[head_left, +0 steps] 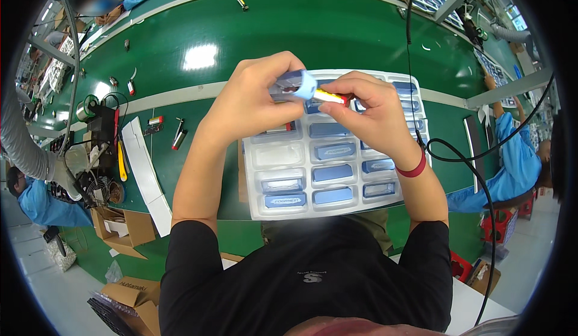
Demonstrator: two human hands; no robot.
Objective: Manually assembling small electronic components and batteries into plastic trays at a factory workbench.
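My left hand (pixel 245 98) is closed around a translucent blue plastic housing (pixel 294 87), its open end turned to the right. Between the thumb and fingers of my right hand (pixel 374 106) is a small red, yellow and white cylinder that looks like a battery (pixel 332 98). Its left end meets the mouth of the housing; how far it goes inside I cannot tell. Both hands are held above a white moulded tray (pixel 308 173), whose compartments hold several blue housings (pixel 335 151). A red part (pixel 290 126) shows in a compartment under my left hand.
Left of the tray lie a white strip (pixel 146 176), a yellow-handled tool (pixel 122 161) and loose battery-like pieces (pixel 179 138). A black cable (pixel 457 157) hangs down on the right. Co-workers in blue sleeves (pixel 512 167) sit at both sides. Cardboard boxes (pixel 129 231) stand at lower left.
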